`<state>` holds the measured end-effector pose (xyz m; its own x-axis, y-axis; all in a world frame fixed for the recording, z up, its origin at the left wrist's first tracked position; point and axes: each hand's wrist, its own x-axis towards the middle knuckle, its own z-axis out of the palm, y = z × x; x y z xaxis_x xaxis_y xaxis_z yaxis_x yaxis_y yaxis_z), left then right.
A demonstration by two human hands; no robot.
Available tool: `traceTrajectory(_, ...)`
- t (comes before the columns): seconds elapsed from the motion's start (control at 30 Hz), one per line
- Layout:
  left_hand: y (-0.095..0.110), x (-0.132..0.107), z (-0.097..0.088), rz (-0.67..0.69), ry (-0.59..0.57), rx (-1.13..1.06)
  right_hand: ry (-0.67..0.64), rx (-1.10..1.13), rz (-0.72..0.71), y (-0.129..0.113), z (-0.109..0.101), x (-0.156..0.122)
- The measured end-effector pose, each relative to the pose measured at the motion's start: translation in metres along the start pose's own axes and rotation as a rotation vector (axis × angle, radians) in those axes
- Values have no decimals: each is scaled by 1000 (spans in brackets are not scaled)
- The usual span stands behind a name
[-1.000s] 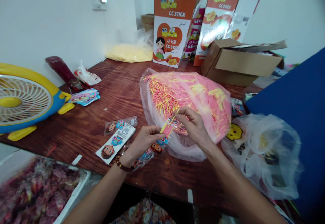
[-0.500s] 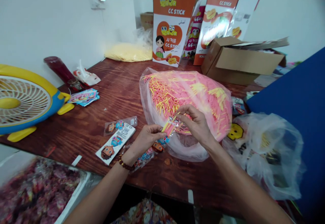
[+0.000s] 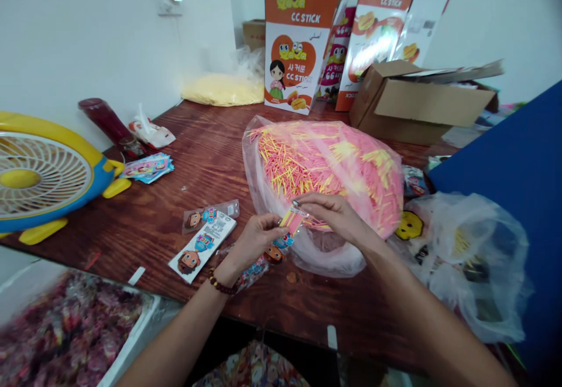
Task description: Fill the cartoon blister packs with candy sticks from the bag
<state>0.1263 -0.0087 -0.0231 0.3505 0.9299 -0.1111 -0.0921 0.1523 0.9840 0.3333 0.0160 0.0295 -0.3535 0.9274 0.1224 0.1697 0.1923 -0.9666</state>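
My left hand (image 3: 257, 237), with a beaded bracelet at the wrist, pinches a small clear packet (image 3: 291, 219) of pink and yellow sticks by its lower left side. The fingers of my right hand (image 3: 336, 214) are closed at the packet's upper end, the fingertips partly hiding it. Just behind both hands lies a large open clear plastic bag (image 3: 259, 185) full of loose pink and yellow sticks (image 3: 285, 167). Under and beside my left hand are printed clear pouches (image 3: 255, 271) and a white stack of cartoon cards (image 3: 202, 247).
A yellow and blue fan (image 3: 48, 170) stands at the left, near a dark red bottle (image 3: 105, 123) and tissues (image 3: 151, 134). Printed cartons (image 3: 290, 41) and an open cardboard box (image 3: 421, 106) are at the back. At right lie plastic bags (image 3: 478, 264) by a blue panel (image 3: 504, 164).
My right hand's fingers have come down and flattened over the packet's upper end, where a yellow stick stood between them before. The left hand keeps its hold. The view has shifted slightly.
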Motion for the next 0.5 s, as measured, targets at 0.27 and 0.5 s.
traceTrajectory(0.27, 8, -5, 5, -56, -52, -65, 112, 86, 46, 6, 7, -1)
traceTrajectory(0.5, 2, -5, 1, -30, -34, 12, 75, 220, 169, 4, 14, -1)
